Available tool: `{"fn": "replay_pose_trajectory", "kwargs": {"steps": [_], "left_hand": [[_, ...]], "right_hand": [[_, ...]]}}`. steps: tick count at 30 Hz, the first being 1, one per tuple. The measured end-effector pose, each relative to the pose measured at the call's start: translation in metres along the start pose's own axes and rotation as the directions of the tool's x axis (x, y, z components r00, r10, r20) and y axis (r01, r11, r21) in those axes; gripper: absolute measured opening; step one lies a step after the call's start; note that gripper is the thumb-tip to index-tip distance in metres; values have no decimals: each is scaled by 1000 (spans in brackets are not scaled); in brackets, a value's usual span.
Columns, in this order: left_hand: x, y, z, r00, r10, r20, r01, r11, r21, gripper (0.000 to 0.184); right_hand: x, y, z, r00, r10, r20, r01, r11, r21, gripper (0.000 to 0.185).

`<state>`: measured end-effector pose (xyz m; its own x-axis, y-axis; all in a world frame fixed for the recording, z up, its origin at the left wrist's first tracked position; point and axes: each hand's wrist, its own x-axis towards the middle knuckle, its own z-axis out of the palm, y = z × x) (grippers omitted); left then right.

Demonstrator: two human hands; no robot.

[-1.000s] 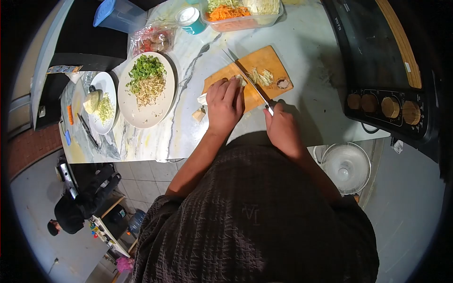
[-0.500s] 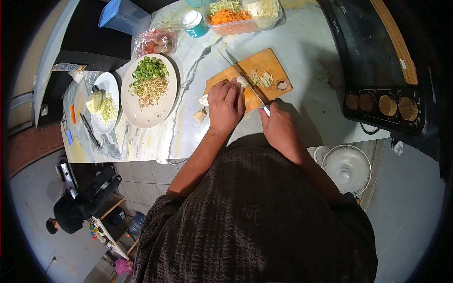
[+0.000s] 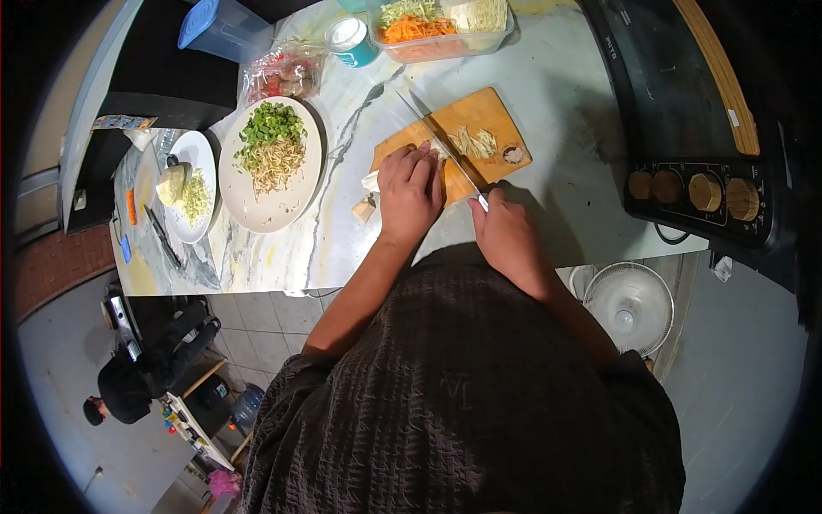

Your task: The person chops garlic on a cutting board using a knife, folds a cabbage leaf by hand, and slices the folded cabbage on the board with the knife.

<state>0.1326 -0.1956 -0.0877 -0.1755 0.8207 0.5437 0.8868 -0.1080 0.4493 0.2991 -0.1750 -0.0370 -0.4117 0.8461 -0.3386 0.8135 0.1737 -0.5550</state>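
On the wooden cutting board (image 3: 481, 109), my left hand (image 3: 408, 190) has its fingers curled over a pale, whitish vegetable piece (image 3: 370, 182). One end of that piece shows left of the hand, and the rest is mostly hidden. My right hand (image 3: 509, 230) grips the handle of a long knife (image 3: 447, 144), whose blade runs up and left across the board, close beside my left fingertips. Thin pale strips (image 3: 473, 143) lie right of the blade, near a small round brownish piece (image 3: 512, 155). A cut chunk (image 3: 363, 209) rests on the counter below the board.
Left of the board is an oval plate (image 3: 242, 210) with chopped greens and sprouts. Beyond it are a smaller white plate (image 3: 184, 231) and another knife (image 3: 163, 238). A plastic container (image 3: 445, 51) of shredded vegetables and a tub (image 3: 351, 47) stand behind. An oven (image 3: 685, 111) is at right.
Both hands stay in nearly the same place. The knife blade has shifted only very slightly, and nothing has been let go.
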Motion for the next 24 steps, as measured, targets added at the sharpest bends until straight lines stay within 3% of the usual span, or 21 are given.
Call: {"fn": "replay_pose_trajectory", "kwargs": {"steps": [12, 24], "left_hand": [[0, -1, 0, 1000, -10, 10, 10, 1000, -10, 16], [0, -1, 1, 1000, -25, 4, 25, 1000, -10, 17]], "right_hand": [[5, 0, 5, 1000, 9, 12, -10, 998, 62, 33], [7, -3, 3, 999, 22, 47, -23, 1000, 11, 32]]}}
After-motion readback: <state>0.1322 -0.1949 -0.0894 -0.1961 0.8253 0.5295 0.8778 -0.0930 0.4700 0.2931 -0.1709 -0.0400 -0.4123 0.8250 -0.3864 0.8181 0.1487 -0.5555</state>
